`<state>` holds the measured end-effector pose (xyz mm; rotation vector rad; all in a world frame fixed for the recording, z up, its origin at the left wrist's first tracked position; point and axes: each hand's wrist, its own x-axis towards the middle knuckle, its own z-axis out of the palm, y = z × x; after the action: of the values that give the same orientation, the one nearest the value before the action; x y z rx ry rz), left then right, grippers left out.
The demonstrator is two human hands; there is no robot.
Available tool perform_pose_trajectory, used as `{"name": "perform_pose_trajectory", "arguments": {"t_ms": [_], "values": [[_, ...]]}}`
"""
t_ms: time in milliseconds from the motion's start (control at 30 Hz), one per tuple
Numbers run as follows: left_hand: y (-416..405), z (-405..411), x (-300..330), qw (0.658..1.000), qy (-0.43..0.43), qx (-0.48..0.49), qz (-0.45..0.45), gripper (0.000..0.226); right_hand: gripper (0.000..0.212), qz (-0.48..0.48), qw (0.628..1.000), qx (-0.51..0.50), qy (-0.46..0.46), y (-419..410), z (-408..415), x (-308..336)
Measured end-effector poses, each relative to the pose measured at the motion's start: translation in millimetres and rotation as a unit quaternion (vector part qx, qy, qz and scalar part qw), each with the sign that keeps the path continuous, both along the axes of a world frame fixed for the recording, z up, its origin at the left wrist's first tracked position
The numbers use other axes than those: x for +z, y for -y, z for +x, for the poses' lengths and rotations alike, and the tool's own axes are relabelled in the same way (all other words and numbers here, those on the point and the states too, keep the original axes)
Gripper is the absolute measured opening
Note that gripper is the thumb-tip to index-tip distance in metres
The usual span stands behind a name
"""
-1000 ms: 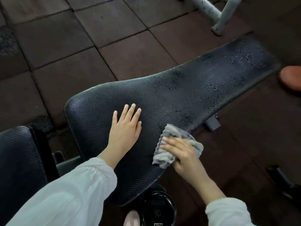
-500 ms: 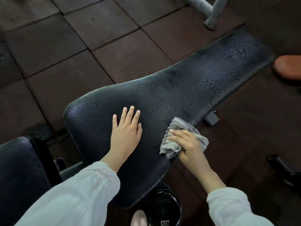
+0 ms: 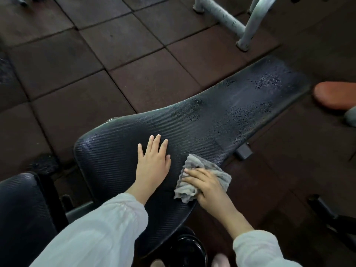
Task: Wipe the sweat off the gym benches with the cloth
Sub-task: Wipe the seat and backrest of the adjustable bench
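A black textured gym bench pad [image 3: 202,120] runs from the lower middle up to the right, with sweat droplets speckling its narrow far half. My left hand [image 3: 153,162] lies flat on the wide near part, fingers spread. My right hand [image 3: 207,185] presses a crumpled grey cloth [image 3: 200,174] against the pad's right edge, close beside my left hand. A second black pad [image 3: 21,214] sits at the lower left.
Dark rubber floor tiles [image 3: 77,74] surround the bench. Pale metal frame legs [image 3: 248,29] stand at the top right. An orange-red pad [image 3: 335,95] pokes in from the right edge. A black round weight [image 3: 185,247] lies under the bench near my feet.
My right hand slid the cloth along the pad's right edge and back toward my left hand. The left hand stayed flat on the pad. My head shifted, moving the view.
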<state>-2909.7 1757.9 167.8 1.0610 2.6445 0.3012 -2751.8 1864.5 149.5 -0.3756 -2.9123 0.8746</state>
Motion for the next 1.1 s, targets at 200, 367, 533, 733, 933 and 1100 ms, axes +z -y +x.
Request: {"name": "perform_pose_trajectory", "arguments": {"t_ms": [200,367,533,733,933,1100], "values": [[-17.2,5.9,-9.2,1.000,0.002,0.024,-0.014,0.051,0.047,0.018,0.990,-0.136,-0.032,-68.2,-38.6,-4.6],[-19.2,12.0,-17.7,0.998,-0.046,0.047,0.002,0.053,0.047,0.061,0.998,-0.013,-0.034,-58.4,-59.9,3.4],[-27.1,15.3,-15.4,0.996,-0.030,0.084,-0.004,0.055,0.049,0.117,0.987,0.109,-0.029,-96.6,-17.6,0.1],[-29.5,17.0,-14.9,0.994,-0.017,0.112,0.006,0.053,0.049,0.081,0.995,-0.040,-0.039,-118.6,-68.8,-4.9],[-37.4,21.7,-16.2,0.989,-0.022,0.144,0.004,0.054,0.047,0.057,0.990,0.117,-0.051,-102.0,-68.9,-2.7],[-37.4,22.6,-19.2,0.990,-0.031,0.136,-0.006,0.059,0.046,0.081,0.989,0.078,-0.092,-141.3,-48.4,-10.1]]}}
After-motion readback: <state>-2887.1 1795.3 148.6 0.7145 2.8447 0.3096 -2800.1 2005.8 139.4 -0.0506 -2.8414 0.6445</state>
